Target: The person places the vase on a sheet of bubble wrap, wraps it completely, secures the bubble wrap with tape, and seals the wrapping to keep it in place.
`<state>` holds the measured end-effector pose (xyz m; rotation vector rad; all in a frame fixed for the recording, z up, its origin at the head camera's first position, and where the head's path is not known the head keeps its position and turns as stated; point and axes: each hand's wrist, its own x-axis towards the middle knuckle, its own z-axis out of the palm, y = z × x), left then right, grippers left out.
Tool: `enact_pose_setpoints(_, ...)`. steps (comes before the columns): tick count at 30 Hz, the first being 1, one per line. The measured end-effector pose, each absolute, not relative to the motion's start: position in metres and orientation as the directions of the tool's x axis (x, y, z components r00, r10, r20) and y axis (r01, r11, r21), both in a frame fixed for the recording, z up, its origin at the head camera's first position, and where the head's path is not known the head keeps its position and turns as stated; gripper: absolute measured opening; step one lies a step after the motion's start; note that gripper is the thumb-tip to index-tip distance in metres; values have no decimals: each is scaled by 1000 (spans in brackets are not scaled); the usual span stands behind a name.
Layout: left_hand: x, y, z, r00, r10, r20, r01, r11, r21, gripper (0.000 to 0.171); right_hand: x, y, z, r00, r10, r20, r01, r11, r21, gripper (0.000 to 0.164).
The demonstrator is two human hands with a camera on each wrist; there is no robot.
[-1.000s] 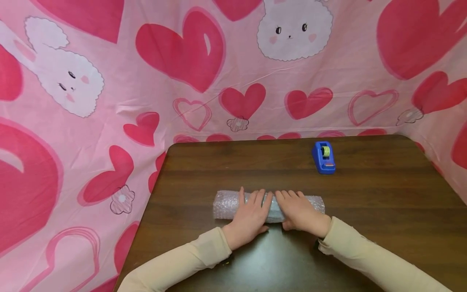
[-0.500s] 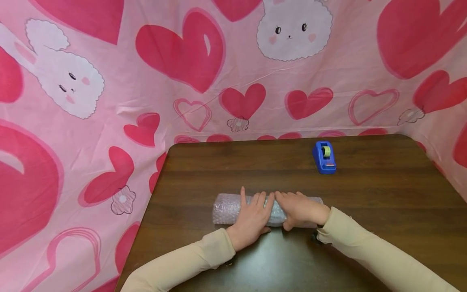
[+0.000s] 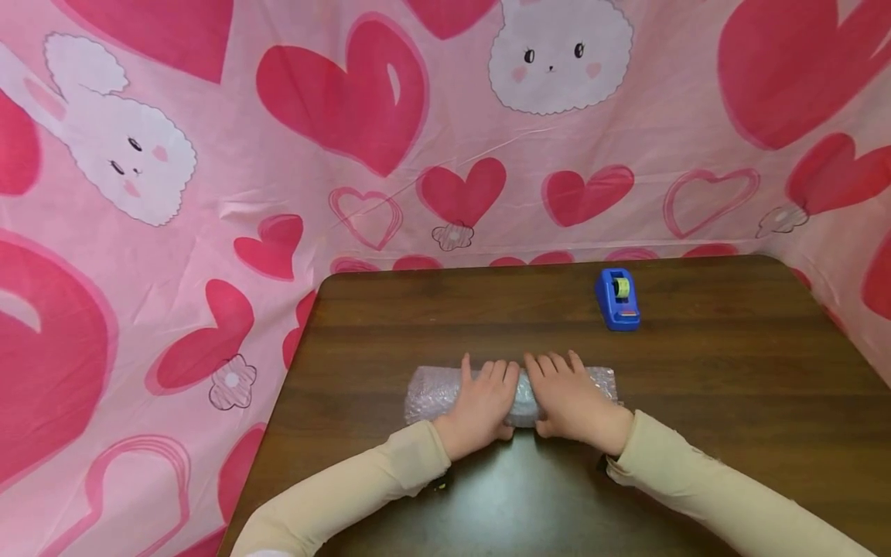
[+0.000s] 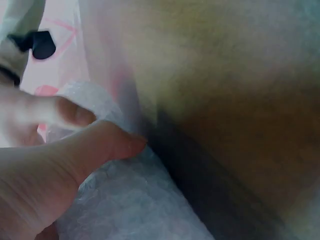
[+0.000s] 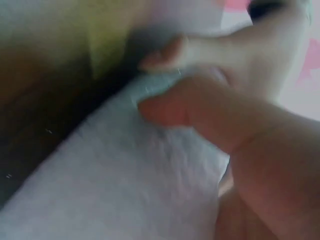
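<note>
left hand (image 3: 483,408), right hand (image 3: 572,404): both grip bubble wrap (image 3: 431,394), I'd guess keeping it rolled
tape dispenser (image 3: 616,305): beyond right hand

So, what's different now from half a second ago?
The bubble-wrap roll has shifted slightly forward; the left hand and right hand moved with it, the right's fingers now spreading farther over it. Neither let go; the blue tape dispenser stayed put.

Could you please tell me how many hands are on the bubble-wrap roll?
2: the left hand just left of the middle of the bubble-wrap roll, and the right hand just right of it. No others show.
</note>
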<state>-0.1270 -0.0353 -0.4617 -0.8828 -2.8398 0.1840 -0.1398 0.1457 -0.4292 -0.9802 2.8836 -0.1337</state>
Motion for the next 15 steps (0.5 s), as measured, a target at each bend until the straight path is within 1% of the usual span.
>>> enact_pose_setpoints(3,-131,-35,-460,-818,568,97,556,822,-123,100,-126,146,-436,-773,-629,79,-631,775,-8,104)
enact_pose_setpoints(5,-133,-36,-457,-818,571,72,564,820,-100,97,-120,146,-441,-761,-637,125,-637,770,45,108)
enact_pose_setpoints(9,-137,-36,-451,-809,588,15,586,808,-63,93,-114,146,-450,-759,-637,138,-629,771,97,114)
enact_pose_setpoints(13,-139,-36,-445,-793,606,-52,608,793,-27,88,-113,147,-455,-757,-637,146,-629,771,100,116)
enact_pose_setpoints(15,-140,-36,-443,-787,611,-88,614,789,-10,86,-113,147,-457,-753,-641,148,-634,767,96,114)
